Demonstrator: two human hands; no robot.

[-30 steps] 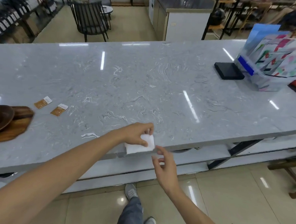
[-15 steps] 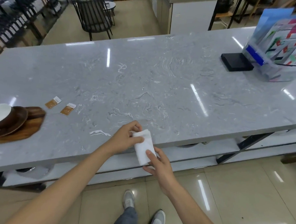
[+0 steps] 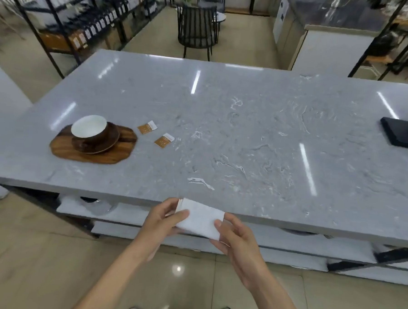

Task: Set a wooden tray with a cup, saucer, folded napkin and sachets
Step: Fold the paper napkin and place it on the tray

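A folded white napkin point(image 3: 200, 219) is held just off the table's near edge, between both hands. My left hand point(image 3: 161, 219) pinches its left end and my right hand point(image 3: 237, 242) grips its right end. At the table's left lies a wooden tray point(image 3: 125, 148). On the tray rests a dark brown saucer point(image 3: 111, 141) carrying a cup point(image 3: 89, 127) that is white inside. Two orange sachets point(image 3: 147, 127) point(image 3: 164, 141) lie on the marble to the right of the tray.
The grey marble table point(image 3: 246, 137) stretches wide, with a black flat box point(image 3: 400, 135) at its far right. Shelves run under the tabletop. Behind the table stand a black chair point(image 3: 196, 33), dark shelving racks and a counter.
The view has swung left, so the tray and cup are now in full sight. Both hands have lifted the napkin off the table edge and now hold it by its two ends.
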